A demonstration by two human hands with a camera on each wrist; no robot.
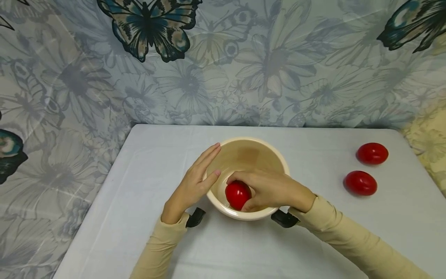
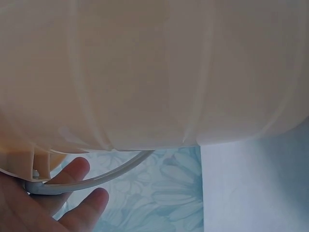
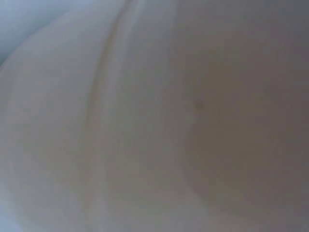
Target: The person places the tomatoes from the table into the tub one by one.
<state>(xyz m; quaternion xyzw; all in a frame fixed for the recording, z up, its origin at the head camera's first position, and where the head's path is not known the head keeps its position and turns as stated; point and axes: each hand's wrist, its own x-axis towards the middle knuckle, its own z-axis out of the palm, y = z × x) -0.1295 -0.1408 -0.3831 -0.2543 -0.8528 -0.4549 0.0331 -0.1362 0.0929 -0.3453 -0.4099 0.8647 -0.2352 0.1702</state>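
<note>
A round cream bucket [image 1: 256, 149] stands on the white-covered table, its mouth facing up. My right hand [image 1: 270, 188] reaches down into it and grips a glossy red ball [image 1: 237, 195] near the front inner wall, thumb and fingers on either side. With its fingers straight, my left hand [image 1: 191, 186] rests against the left side of the rim, thumb at the edge. In the left wrist view the bucket wall [image 2: 140, 72] fills most of the picture, and fingertips [image 2: 91, 203] show beside its grey handle [image 2: 106, 180]. Blurred bucket wall [image 3: 145, 121] takes up the right wrist view.
Two more red balls lie at the table's right side, one farther back [image 1: 372, 153] and one nearer [image 1: 361, 183]. The white tabletop [image 1: 139, 174] ends at a floral, butterfly-printed cloth [image 1: 216, 89] behind and to the left.
</note>
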